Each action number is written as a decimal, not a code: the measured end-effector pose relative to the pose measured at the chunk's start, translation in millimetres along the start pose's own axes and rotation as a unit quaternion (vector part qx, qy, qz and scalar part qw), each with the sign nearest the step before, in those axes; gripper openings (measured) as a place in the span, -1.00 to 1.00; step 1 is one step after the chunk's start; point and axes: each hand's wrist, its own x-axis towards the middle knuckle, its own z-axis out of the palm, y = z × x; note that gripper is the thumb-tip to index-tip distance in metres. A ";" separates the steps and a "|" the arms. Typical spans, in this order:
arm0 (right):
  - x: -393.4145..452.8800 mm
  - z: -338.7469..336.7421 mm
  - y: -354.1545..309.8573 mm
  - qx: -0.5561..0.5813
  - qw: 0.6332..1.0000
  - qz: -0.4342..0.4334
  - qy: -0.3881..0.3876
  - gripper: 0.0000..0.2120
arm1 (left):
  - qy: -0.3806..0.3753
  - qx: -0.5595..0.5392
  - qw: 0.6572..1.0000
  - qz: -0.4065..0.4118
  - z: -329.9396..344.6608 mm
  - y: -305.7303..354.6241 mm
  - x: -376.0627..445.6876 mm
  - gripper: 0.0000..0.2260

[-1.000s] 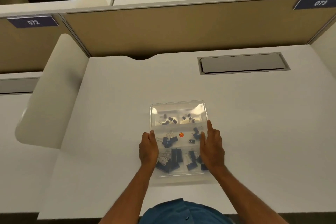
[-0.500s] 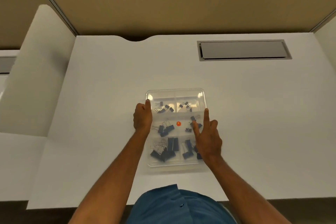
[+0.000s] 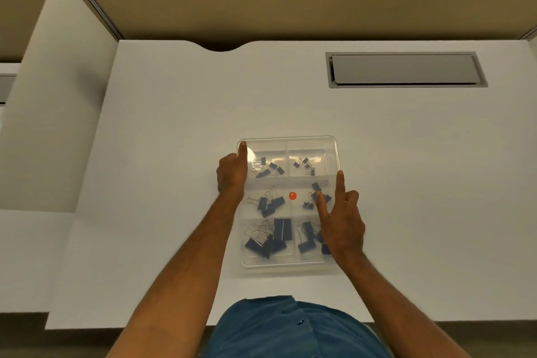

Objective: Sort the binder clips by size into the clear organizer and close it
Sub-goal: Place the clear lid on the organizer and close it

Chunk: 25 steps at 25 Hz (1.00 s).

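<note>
While hands (image 3: 343,221) flank organizer (image 3: 290,263), clips (image 3: 270,203) w/in.

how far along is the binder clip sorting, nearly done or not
Nearly done. Sorting looks finished: the binder clips sit in the clear organizer, smallest in the far compartments, largest nearest, none loose on the desk. In hand: the left hand and right hand press on it, apparently seating the lid. Left: I cannot tell if it is latched.
</note>
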 end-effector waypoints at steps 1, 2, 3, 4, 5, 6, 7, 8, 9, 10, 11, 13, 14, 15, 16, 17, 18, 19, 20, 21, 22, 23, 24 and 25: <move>-0.4 -0.1 -0.5 0.000 1.000 -0.001 -0.001 -0.27 | 0.008 0.014 1.000 0.006 -0.5 -0.9 0.5 -0.47; -0.6 0.0 -0.9 -0.001 1.000 -0.001 0.000 -0.27 | 0.018 0.026 0.999 0.017 -0.7 -0.3 0.6 -0.49; -0.4 0.2 -1.2 -0.005 1.000 -0.001 0.002 -0.27 | 0.029 0.035 0.998 0.038 -0.8 3.2 -0.1 -0.52; 0.2 0.6 -0.4 -0.009 1.000 0.000 0.005 -0.27 | 0.040 0.055 0.995 0.072 1.0 8.7 0.5 -0.54; 0.2 0.5 -0.2 -0.009 1.000 0.000 0.007 -0.27 | 0.051 0.091 0.987 0.120 3.8 15.1 2.6 -0.52; 0.1 0.6 0.2 -0.007 1.000 -0.001 0.006 -0.28 | 0.058 0.144 0.973 0.173 8.0 21.6 6.5 -0.50; -0.2 0.4 0.5 -0.007 1.000 -0.001 0.005 -0.28 | 0.059 0.198 0.954 0.218 12.4 29.3 9.9 -0.48; 0.1 0.0 0.2 -0.007 1.000 0.000 0.005 -0.27 | 0.056 0.244 0.934 0.253 16.8 36.8 13.6 -0.46; 0.7 -0.3 0.1 -0.006 1.000 0.003 0.005 -0.27 | 0.050 0.277 0.918 0.280 21.0 43.6 16.7 -0.43; 1.1 -0.2 -0.1 -0.005 1.000 0.006 0.006 -0.27 | 0.046 0.295 0.906 0.300 24.5 47.1 19.6 -0.41; 0.9 -0.1 -0.2 -0.004 1.000 0.008 0.005 -0.27 | 0.045 0.302 0.897 0.318 26.9 48.2 21.3 -0.41; 1.3 0.8 0.8 -0.005 1.000 0.011 0.005 -0.28 | 0.046 0.310 0.885 0.344 27.6 46.2 23.7 -0.41; 1.6 1.7 1.5 -0.006 1.000 0.014 0.005 -0.27 | 0.042 0.313 0.881 0.351 27.6 45.0 25.6 -0.42; 1.7 1.9 1.8 -0.006 1.000 0.015 0.005 -0.27 | 0.038 0.320 0.878 0.355 27.1 44.7 27.7 -0.42; 1.2 2.2 1.8 -0.004 1.000 0.012 0.004 -0.27 | 0.032 0.330 0.874 0.356 27.5 46.3 28.6 -0.43; 1.0 1.9 1.5 -0.003 1.000 0.009 0.003 -0.27 | 0.023 0.340 0.869 0.357 29.9 51.2 28.3 -0.43; 1.3 1.6 1.0 -0.001 1.000 0.009 0.002 -0.27 | 0.005 0.348 0.865 0.361 35.8 58.6 27.1 -0.44; 1.6 1.7 0.6 0.000 1.000 0.011 0.001 -0.27 | -0.023 0.351 0.861 0.369 45.0 67.1 24.6 -0.46; 1.9 1.9 0.1 0.001 1.000 0.014 0.000 -0.28 | -0.057 0.351 0.855 0.378 56.7 75.8 20.8 -0.48; 2.0 2.0 -0.5 0.001 1.000 0.018 -0.002 -0.28 | -0.094 0.350 0.848 0.387 69.7 84.5 15.4 -0.49; 2.0 2.1 -0.8 -0.001 1.000 0.022 -0.004 -0.28 | -0.125 0.348 0.843 0.392 82.3 92.9 9.7 -0.51; 2.5 2.1 -1.0 -0.004 1.000 0.027 -0.006 -0.29 | -0.147 0.346 0.839 0.393 93.4 101.2 4.8 -0.51; 3.1 2.1 -0.6 -0.008 0.999 0.032 -0.008 -0.29 | -0.162 0.347 0.836 0.393 103.3 108.4 1.6 -0.49; 3.7 2.1 -0.9 -0.009 0.999 0.036 -0.010 -0.29 | -0.171 0.353 0.833 0.390 110.3 113.3 1.1 -0.47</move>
